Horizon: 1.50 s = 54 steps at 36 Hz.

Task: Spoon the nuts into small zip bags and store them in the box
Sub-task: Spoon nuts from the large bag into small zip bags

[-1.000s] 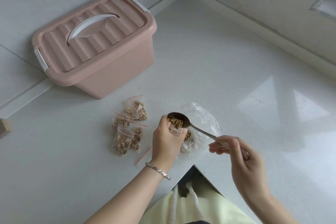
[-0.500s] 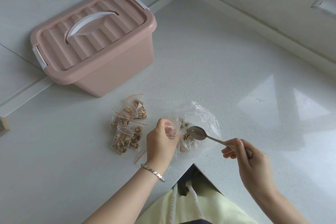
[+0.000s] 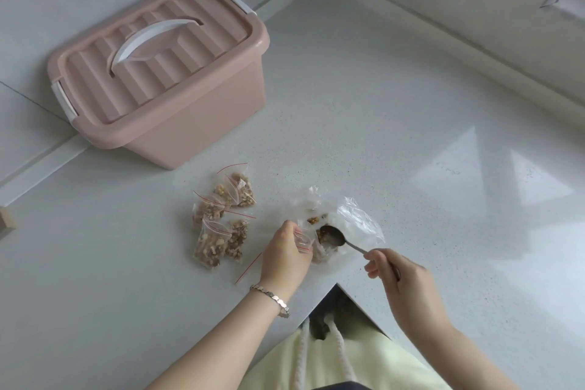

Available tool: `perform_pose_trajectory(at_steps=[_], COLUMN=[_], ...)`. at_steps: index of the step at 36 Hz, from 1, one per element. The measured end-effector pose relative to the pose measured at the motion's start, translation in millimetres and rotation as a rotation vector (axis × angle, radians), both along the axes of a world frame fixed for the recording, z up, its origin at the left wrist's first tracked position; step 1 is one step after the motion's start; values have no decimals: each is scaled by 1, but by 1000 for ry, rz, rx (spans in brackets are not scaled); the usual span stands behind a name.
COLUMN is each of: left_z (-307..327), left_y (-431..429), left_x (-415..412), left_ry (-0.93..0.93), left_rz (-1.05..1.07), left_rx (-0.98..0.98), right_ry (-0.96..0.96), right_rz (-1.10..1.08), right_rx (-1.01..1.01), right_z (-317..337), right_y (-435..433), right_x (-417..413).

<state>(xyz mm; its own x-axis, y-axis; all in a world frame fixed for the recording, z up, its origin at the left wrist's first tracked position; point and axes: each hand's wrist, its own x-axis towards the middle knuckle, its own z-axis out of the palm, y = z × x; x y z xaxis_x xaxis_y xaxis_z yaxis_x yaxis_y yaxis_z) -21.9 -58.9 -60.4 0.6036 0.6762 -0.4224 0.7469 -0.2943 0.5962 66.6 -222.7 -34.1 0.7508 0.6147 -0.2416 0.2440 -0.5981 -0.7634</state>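
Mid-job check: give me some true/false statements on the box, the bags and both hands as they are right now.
1. The pink plastic storage box has its ribbed lid on. True.
2. The right hand holds the metal spoon by its handle. True.
3. The left hand lies flat and empty on the white counter. False: it grips a small clear zip bag.
4. The filled small zip bags are inside the box. False: they lie on the counter in front of it.
5. The spoon's bowl is at the crumpled clear plastic bag. True.
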Motion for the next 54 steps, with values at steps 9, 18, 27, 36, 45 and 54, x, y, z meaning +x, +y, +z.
perform_pose_trajectory(at_steps=[9,18,27,36,45,54], left_z=[0,-3,4,14,30,41], left_y=[3,4,5,4,-1,-4], left_x=[1,-5,-10,-8,9,21], left_ry=[-53,-102,-195,-302,-346,-395], left_rz=[70,155,194,272,230,193], left_rx=[-106,-159,-67,-12,-18,15], right_ry=[512,948,1009,896,710,486], right_rz=[-297,-486,-543,-501,-451,-411], right_rx=[173,217,326,444,613,664], right_z=[-19,-27,-20,6,47,57], right_y=[0,4,-4,-11,8,21], right_x=[8,15,21,32,23,-1])
